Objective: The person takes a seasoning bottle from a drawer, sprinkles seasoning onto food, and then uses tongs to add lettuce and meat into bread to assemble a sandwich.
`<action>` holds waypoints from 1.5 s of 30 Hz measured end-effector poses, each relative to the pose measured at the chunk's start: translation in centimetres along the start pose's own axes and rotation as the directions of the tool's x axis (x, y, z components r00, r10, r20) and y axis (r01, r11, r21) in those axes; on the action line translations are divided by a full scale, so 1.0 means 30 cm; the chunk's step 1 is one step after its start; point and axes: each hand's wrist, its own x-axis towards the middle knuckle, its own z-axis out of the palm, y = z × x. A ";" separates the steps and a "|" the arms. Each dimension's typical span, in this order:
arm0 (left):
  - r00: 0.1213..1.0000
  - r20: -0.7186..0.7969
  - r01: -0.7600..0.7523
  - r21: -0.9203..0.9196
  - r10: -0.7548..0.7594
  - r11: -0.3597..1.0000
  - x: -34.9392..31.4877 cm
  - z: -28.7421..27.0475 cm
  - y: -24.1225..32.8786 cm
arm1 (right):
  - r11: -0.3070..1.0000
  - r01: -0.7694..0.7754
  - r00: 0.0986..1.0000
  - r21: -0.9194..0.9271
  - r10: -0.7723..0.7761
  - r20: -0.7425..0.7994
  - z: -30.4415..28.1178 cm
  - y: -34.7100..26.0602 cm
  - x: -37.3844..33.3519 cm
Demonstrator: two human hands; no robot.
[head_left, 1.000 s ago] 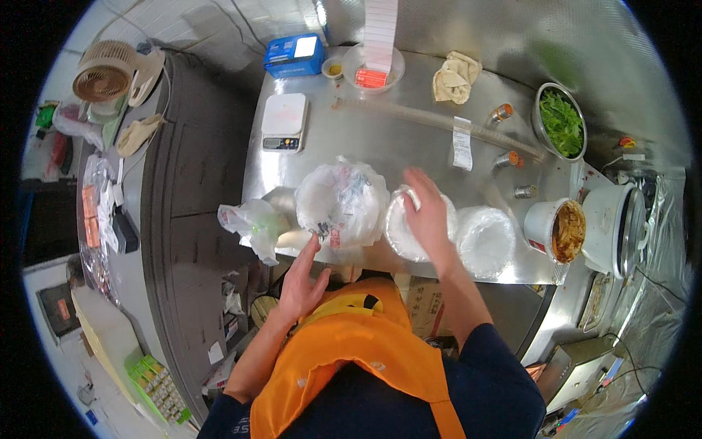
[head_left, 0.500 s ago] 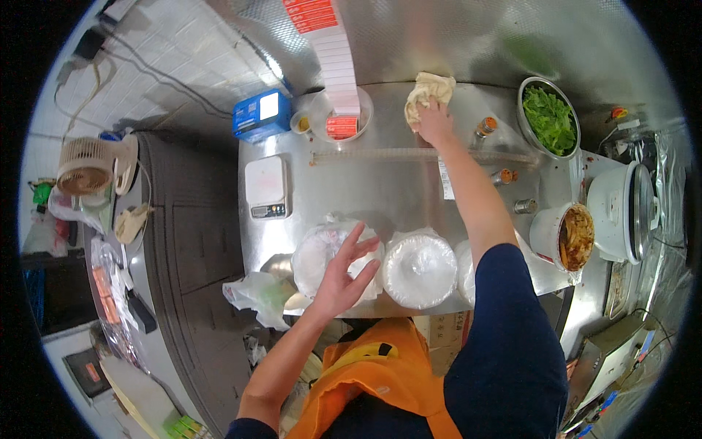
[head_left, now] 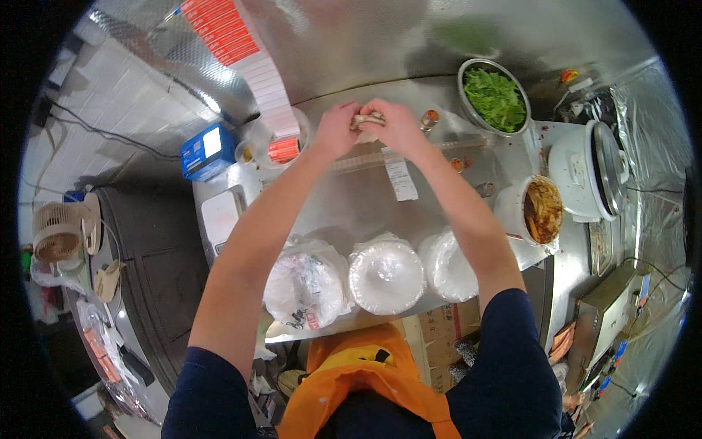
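Note:
At the back of the steel table, both hands meet on a bunched cream cloth (head_left: pixel 370 134). My left hand (head_left: pixel 339 130) is closed on its left side, and my right hand (head_left: pixel 399 129) grips it from the right. Much of the cloth is hidden by the fingers. Just in front of my right hand lies a white paper slip (head_left: pixel 400 177). A small spice jar (head_left: pixel 430 117) with orange contents stands to that hand's right. Left of my left hand is a clear bowl (head_left: pixel 302 126) with a strip of red-and-white labels running down into it.
Wrapped stacks of white bowls (head_left: pixel 387 274) line the front edge, beside a bulging plastic bag (head_left: pixel 306 284). On the right are a steel bowl of leafy greens (head_left: pixel 495 101), a tub of brown sauced food (head_left: pixel 542 211) and a white cooker (head_left: pixel 574 172). A white scale (head_left: pixel 221 216) and blue box (head_left: pixel 208 151) stand left.
My left hand has moved from above the front bags up to the cloth and taken hold of it. My right hand has drawn the cloth left, and its spread shape is now bunched.

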 end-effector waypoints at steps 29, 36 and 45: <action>0.829 0.057 0.347 -0.832 -0.556 0.432 -0.915 -0.141 0.324 | 0.942 -0.320 0.906 -0.098 0.274 -0.323 -0.036 0.102 -0.101; 0.674 0.076 0.458 -0.823 -0.735 0.335 -1.326 -0.062 0.382 | 0.538 -0.495 0.840 -0.682 0.496 -0.218 -0.189 0.248 -0.494; 0.684 0.078 0.393 -0.877 -0.725 0.277 -1.321 -0.057 0.462 | 0.680 -0.556 0.830 -0.478 0.419 -0.369 -0.209 0.244 -0.578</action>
